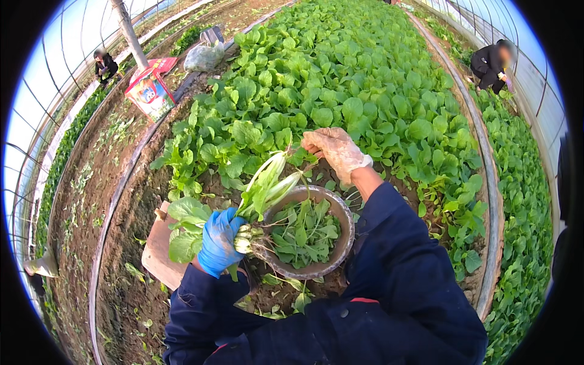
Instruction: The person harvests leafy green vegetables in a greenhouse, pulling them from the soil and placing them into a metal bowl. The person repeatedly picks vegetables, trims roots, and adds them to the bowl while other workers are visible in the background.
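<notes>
My left hand [221,239], in a blue glove, grips a bunch of leafy greens [248,238] with pale stem bases and thin roots pointing right. Two more pale-stemmed plants [271,185] rise at a slant from the same hand, their roots up by my right hand [335,150]. That hand wears a thin, soiled translucent glove. Its fingers are curled beside the root ends; whether they pinch a root or thin stem cannot be told. Below both hands stands a round, worn basin [347,248] with loose green leaves [303,235] inside.
A dense bed of leafy greens [337,82] spreads ahead. At left lie a board-like slab [159,255], a printed carton [150,93] by a post [130,34] and a plastic bag [205,55]. Strips [490,200] edge the bed. People crouch at far left [106,68] and right [490,66].
</notes>
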The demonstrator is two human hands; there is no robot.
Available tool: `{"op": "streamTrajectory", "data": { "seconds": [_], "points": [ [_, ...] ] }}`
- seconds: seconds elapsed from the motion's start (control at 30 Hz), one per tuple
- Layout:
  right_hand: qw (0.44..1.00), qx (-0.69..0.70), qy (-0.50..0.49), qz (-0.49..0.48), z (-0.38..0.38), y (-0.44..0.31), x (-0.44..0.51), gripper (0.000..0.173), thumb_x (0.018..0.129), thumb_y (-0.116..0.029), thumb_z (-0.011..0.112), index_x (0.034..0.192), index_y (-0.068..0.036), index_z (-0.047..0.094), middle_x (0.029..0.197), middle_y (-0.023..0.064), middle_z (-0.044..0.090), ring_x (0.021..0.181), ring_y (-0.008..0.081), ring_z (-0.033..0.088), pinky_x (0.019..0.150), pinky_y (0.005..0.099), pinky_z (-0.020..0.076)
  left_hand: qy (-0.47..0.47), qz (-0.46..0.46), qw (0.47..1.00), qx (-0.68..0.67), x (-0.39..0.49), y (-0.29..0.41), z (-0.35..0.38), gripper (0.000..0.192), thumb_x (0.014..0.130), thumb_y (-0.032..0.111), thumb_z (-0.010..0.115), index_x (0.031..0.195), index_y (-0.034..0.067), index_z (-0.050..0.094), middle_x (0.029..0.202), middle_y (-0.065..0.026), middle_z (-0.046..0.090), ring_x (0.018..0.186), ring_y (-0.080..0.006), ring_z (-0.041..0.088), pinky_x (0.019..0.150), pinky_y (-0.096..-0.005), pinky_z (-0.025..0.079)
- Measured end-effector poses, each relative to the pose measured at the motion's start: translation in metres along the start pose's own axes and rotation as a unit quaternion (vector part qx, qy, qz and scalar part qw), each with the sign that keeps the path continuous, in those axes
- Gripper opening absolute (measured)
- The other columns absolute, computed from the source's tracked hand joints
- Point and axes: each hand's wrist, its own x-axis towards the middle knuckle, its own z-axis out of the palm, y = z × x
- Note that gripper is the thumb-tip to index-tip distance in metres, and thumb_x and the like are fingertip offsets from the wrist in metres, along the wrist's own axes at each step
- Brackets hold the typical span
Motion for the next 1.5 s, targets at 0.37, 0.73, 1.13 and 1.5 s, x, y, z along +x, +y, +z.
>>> {"op": "streamTrajectory", "data": {
  "seconds": [0.37,0.73,1.13,1.5],
  "points": [
    [0.983,0.007,-0.14,-0.121,-0.019,0.007,-0.002,0.024,0.087,-0.02,0.069,0.097,0.001,0.067,0.076,-0.0004,0.06,0.069,0.0097,0.052,0.063,0.0238,0.0427,0.013,-0.014,1.0,0.002,0.005,0.001,0.001,0.042,0.048,0.019,0.072,0.086,0.008,0.058,0.085,-0.0117,0.05,0.076,-0.0353,0.05,0.066,-0.0431,0.042],
    [0.943,-0.294,-0.115,-0.103,0.022,-0.014,-0.022,0.024,0.086,-0.022,0.063,0.092,0.0,0.07,0.083,0.0123,0.068,0.075,0.0202,0.062,0.071,0.032,0.0478,0.021,0.012,0.999,0.027,0.005,0.002,-0.002,0.04,0.053,0.023,0.075,0.086,0.008,0.059,0.086,-0.0114,0.05,0.077,-0.034,0.05,0.066,-0.0428,0.042],
    [0.977,-0.165,-0.117,-0.062,0.028,-0.033,-0.033,0.029,0.091,-0.026,0.065,0.096,0.002,0.067,0.081,0.0006,0.063,0.075,0.0094,0.053,0.068,0.0246,0.0431,-0.013,0.054,0.995,0.082,0.005,0.003,0.002,0.034,0.06,0.025,0.071,0.086,0.007,0.058,0.084,-0.0093,0.053,0.076,-0.031,0.053,0.066,-0.0403,0.041],
    [0.98,0.119,0.058,-0.151,0.022,-0.01,-0.017,0.017,0.089,-0.016,0.063,0.094,0.0,0.065,0.087,0.0019,0.063,0.073,0.0083,0.051,0.068,0.0233,0.0423,-0.024,0.015,0.998,0.047,0.007,0.009,-0.002,0.035,0.061,0.025,0.069,0.089,0.007,0.06,0.092,-0.01,0.054,0.081,-0.0314,0.054,0.071,-0.0406,0.042]
  ]
}}
